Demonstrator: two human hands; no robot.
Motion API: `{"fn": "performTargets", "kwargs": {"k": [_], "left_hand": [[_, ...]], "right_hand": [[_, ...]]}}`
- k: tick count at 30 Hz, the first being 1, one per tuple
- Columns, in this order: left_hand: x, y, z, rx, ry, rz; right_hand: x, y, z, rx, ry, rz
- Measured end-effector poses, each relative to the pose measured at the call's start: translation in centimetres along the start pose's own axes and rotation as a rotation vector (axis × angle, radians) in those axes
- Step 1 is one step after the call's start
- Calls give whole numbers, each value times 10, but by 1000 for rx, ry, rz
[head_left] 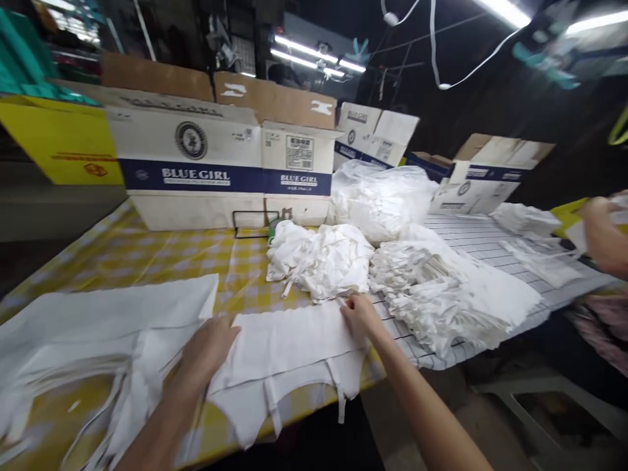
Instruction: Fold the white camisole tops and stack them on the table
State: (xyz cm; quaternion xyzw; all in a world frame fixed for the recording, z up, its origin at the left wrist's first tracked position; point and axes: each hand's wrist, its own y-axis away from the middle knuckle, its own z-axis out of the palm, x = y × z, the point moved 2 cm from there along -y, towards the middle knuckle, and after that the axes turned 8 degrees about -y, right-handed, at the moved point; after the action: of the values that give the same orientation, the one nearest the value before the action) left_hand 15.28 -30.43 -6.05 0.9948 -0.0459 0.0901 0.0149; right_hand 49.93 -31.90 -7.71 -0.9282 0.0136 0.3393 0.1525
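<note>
A white camisole (294,343) with thin straps lies spread on the yellow checked tablecloth (161,255), its hem away from me and its straps toward me. My right hand (360,317) pinches its far right corner. At the far left corner, my left hand (209,350) has its fingers closed on the edge; the fingertips are partly hidden. Left of that hand, more white garments (122,314) lie flat in a layered pile. Just beyond the camisole sits a crumpled heap of white garments (326,258).
Bunched white garments (441,294) cover part of the striped cloth at right. Behind stand a stuffed clear plastic bag (383,196), a black wire frame (255,224) and cardboard boxes (196,150). Another person's arm (606,235) reaches in at far right, near a white stool (554,405).
</note>
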Motion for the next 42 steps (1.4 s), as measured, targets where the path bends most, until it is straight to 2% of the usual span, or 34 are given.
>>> {"fn": "performTargets", "kwargs": {"k": [2,8,10,13,15,19,22,26,28,29,30,32,35,38,40,42], "left_hand": [[-5,-8,5,-60,21,34],[-15,-19,26,-17,55,-24],[-14,-19,26,1,108,-21],[-12,-12,15,9,185,-47],[-9,-5,1,-37,335,-87],[-3,10,-34,-91,929,-176],[-1,11,-74,43,1174,-119],[-2,20,-133,398,1107,-38],[-5,34,-149,510,959,42],[-7,44,-150,529,876,108],[-9,55,-145,513,796,185],[-17,79,-119,406,660,304],[-34,114,-55,154,489,273],[-46,143,-1,13,376,285],[-49,155,17,-13,321,330],[-51,161,22,-20,281,361]], "right_hand": [[-1,1,2,17,5,5],[-1,16,-17,40,-64,50],[-4,19,-25,21,-139,80],[-13,19,-33,-89,-416,159],[-22,17,-39,-197,-624,191],[-42,9,-60,-301,-814,166],[-60,-6,-88,-288,-877,114],[-87,-19,-132,-97,-860,-71],[-93,-14,-145,-41,-762,-160],[-92,-8,-147,-45,-698,-193],[-88,1,-146,-66,-637,-221],[-75,25,-133,-149,-546,-255],[-46,71,-100,-299,-489,-226],[-24,115,-73,-405,-465,-151],[-17,135,-65,-426,-427,-126],[-14,147,-64,-420,-366,-133]]}}
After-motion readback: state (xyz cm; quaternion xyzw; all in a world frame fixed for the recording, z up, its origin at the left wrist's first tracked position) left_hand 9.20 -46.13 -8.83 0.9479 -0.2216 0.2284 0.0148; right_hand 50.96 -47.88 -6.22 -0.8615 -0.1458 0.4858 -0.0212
